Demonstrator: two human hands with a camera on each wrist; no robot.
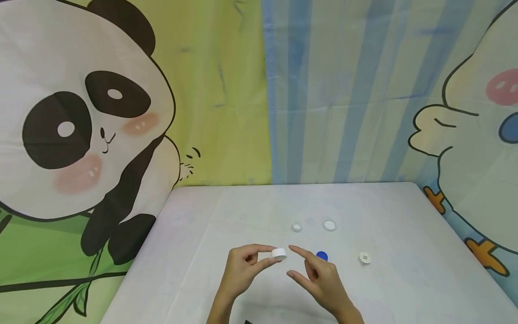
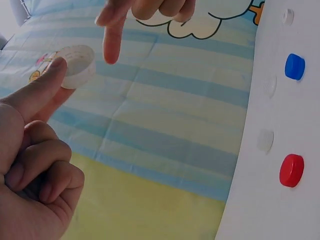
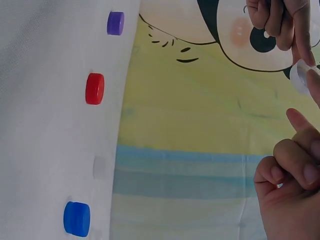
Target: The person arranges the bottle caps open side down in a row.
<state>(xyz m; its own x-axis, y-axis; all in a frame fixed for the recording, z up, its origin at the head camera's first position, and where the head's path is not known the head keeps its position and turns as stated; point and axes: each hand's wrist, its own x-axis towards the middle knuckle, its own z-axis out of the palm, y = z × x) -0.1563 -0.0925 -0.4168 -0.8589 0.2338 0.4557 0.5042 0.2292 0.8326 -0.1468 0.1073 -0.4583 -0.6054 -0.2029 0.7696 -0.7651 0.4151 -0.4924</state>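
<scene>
My left hand [image 1: 242,268] pinches a white bottle cap [image 1: 279,254] between thumb and index finger, above the table; its other fingers are curled in. In the left wrist view the cap's hollow side and ridged rim show. Just to the right, my right hand [image 1: 322,283] holds nothing, its thumb and index finger spread apart facing the cap. Beyond that hand, partly covered by it in the head view, lies a blue cap [image 1: 322,255].
Right of the hands sits a white round piece [image 1: 364,258]. Farther back lie two pale caps, a smaller one [image 1: 296,227] and a wider one [image 1: 329,225]. A red cap [image 3: 94,89] and a purple cap [image 3: 115,23] appear in the right wrist view. Printed curtains stand behind the white table [image 1: 226,211].
</scene>
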